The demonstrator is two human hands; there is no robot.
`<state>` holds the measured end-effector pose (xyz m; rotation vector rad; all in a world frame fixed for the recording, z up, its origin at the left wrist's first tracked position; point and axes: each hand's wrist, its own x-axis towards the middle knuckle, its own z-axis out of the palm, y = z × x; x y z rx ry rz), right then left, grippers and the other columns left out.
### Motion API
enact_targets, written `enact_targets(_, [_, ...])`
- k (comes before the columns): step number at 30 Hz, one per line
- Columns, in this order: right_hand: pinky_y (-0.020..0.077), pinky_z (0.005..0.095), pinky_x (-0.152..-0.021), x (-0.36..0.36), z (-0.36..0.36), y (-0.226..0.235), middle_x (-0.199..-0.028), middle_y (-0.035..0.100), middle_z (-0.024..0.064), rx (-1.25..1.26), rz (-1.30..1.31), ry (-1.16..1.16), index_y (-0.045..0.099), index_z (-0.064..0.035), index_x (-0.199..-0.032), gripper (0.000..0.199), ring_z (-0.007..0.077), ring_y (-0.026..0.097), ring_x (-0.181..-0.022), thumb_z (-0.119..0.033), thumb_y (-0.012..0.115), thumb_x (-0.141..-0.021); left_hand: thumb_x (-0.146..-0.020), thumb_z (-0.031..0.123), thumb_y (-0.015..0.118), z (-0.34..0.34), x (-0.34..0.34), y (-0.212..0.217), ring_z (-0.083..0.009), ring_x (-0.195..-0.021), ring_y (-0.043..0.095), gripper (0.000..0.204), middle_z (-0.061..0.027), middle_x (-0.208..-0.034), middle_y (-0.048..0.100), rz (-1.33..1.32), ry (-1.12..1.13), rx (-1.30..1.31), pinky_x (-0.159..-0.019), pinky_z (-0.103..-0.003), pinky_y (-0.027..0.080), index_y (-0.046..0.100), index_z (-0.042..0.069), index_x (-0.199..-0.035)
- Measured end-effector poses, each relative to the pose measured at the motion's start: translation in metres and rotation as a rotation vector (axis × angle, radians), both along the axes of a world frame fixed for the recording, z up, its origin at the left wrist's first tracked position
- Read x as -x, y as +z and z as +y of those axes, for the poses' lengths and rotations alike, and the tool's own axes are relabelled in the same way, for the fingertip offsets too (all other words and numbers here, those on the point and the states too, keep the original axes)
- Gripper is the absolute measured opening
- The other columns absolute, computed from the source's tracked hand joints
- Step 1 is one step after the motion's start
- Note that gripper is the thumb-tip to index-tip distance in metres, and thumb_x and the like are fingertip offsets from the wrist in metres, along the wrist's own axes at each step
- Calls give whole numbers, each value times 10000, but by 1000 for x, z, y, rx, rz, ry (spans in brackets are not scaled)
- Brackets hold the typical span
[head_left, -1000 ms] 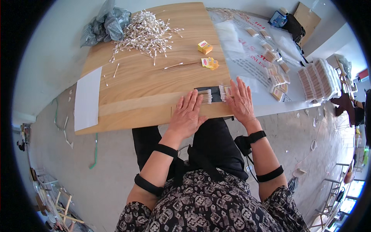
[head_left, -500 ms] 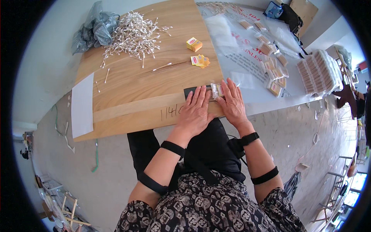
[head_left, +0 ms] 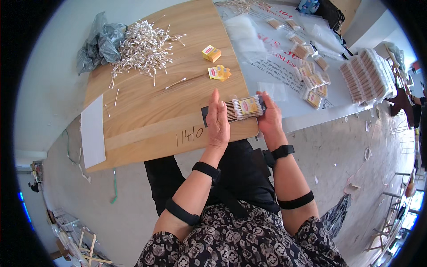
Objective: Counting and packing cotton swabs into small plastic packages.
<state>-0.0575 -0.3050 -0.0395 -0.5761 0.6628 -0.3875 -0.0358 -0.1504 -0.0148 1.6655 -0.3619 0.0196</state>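
A row of cotton swabs (head_left: 230,111) lies side by side on a dark flat plate (head_left: 205,116) near the table's front edge. On top of the swabs, toward their right part, is a yellow and white card (head_left: 250,106). My left hand (head_left: 218,122) stands on edge at the left ends of the swabs, fingers stretched out and together. At the right ends is my right hand (head_left: 270,116), palm turned inward and fingers extended; part of its fingers is hidden from view.
A heap of loose cotton swabs (head_left: 144,51) lies at the back left beside a grey plastic bag (head_left: 100,44). Yellow card stacks (head_left: 211,53) sit ahead. To the right, packed swab bundles (head_left: 313,80) and a large stack of packs (head_left: 368,78) rest on plastic sheeting (head_left: 267,75).
My hands have gone from lying flat over the swabs to standing at their two ends. The swabs and the card on them are now uncovered. The view has shifted slightly.
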Motion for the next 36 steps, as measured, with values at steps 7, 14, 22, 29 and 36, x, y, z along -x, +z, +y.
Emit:
enact_targets(7, [519,292,-676,-5,22,11,-827,687,60,246,110,-4,718,36,-912,214,142,622,-702,-172,665,-910,-1039,296,429,-17,-2,-12,-306,-1443,280,580,-232,-1544,295,156,2,273,-1179,-390,214,289,-56,-1479])
enact_targets(14, [504,285,-674,-7,24,14,-809,676,46,262,138,-4,717,25,-906,214,123,607,-701,-182,665,-913,-1035,331,436,-27,0,-14,-282,-1451,261,605,-219,-1549,288,292,0,565,-1194,-397,186,302,-59,-1477])
enact_targets(22, [523,321,-771,13,20,22,-1035,673,76,-105,-140,-184,648,-5,-1049,230,172,642,-892,-203,653,-932,-1046,463,362,-21,28,39,-268,-1467,220,703,-201,-1570,245,543,4,476,-1205,-396,145,240,-64,-1495])
enact_targets(29, [542,363,-828,10,45,38,-1039,675,85,-132,-153,-70,623,-2,-1109,248,200,656,-932,-143,676,-911,-1047,486,330,-25,26,46,-244,-1466,218,725,-189,-1575,239,585,-41,584,-1201,-378,155,211,-68,-1500])
enact_targets(36, [550,315,-800,5,56,38,-1082,686,83,-8,-110,-71,628,29,-1138,275,180,665,-917,-85,685,-894,-1026,507,386,-30,19,49,-246,-1339,364,755,-184,-1420,380,715,49,705,-1161,-373,270,238,-81,-1475])
